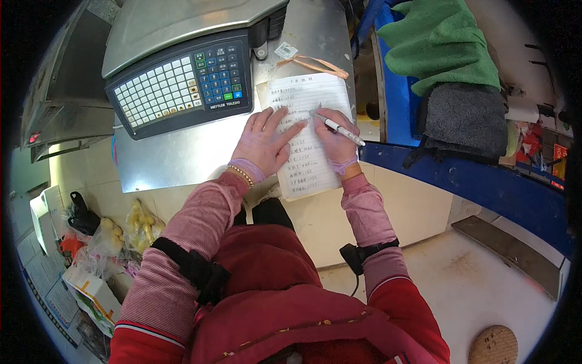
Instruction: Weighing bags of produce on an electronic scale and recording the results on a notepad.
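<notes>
Maroon apron (pixel 254 309) sits closest to my camera; past it, a pen (pixel 341 128) over lined paper (pixel 309 176).

From my remote seat I see the white, dark-patterned pen slanting across the paper at the front right corner of the metal worktop (pixel 163 158), tip toward the back left corner, blunt end toward the right edge. The right hand (pixel 333 139) is curled snugly around it; the left hand (pixel 262 142) is spread, fingers apart on the paper, gripping nothing. Rows of dark handwriting follow the ruled lines beneath a short heading. A tan band (pixel 315 65) lies beside the paper's far edge, near a small printed label (pixel 286 50); a scale (pixel 182 30) with printed keys (pixel 163 88) fills the worktop's back left. Beyond the right edge I see a green cloth (pixel 439 42) and a dark grey cloth (pixel 464 118).
</notes>
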`<action>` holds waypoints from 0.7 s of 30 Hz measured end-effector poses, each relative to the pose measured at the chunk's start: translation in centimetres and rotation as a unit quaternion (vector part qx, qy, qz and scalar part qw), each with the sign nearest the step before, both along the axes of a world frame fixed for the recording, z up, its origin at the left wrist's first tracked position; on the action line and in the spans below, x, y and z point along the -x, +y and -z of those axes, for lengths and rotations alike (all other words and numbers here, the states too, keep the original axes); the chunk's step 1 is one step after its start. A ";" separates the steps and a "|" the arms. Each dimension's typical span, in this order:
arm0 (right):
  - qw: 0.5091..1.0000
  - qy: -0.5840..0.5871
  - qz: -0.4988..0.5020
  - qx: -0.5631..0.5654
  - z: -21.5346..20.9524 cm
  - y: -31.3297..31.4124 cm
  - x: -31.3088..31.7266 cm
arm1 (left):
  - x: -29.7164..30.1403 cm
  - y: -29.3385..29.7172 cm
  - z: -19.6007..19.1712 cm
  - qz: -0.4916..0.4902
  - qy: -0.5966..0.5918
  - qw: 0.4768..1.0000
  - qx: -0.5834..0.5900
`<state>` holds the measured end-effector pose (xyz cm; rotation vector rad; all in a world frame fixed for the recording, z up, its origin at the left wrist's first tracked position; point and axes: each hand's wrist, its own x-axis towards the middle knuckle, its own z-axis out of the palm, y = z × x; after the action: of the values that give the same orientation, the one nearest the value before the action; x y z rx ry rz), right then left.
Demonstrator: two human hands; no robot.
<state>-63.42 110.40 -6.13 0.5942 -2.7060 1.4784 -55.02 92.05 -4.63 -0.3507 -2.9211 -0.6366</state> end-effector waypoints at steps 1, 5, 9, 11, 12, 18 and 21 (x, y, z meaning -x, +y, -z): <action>1.000 0.016 -0.007 -0.012 0.0 0.1 0.1 | 0.0 0.0 0.0 0.001 0.000 1.000 0.000; 1.000 0.009 -0.005 -0.006 0.0 0.1 0.1 | 0.1 0.1 0.0 0.001 -0.003 1.000 0.001; 0.999 0.009 0.049 0.006 0.0 -0.1 -0.3 | 0.1 0.1 -0.1 -0.003 -0.004 1.000 0.005; 0.997 0.019 0.069 0.004 0.0 -0.1 -0.4 | 0.2 0.1 -0.2 -0.002 -0.003 1.000 0.002; 0.997 0.024 0.074 0.005 0.1 -0.1 -0.4 | 0.2 0.1 -0.3 -0.001 -0.001 1.000 -0.001; 0.992 -0.048 0.098 0.068 1.3 0.8 0.0 | 0.3 0.3 -0.4 -0.002 -0.008 1.000 -0.009; 0.986 -0.104 0.091 0.094 1.0 1.2 0.6 | 0.1 0.0 -0.3 -0.001 -0.003 1.000 -0.008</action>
<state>-64.01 111.55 -7.17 0.1897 -2.6321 1.8087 -55.17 92.07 -4.31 -0.3457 -2.9193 -0.6613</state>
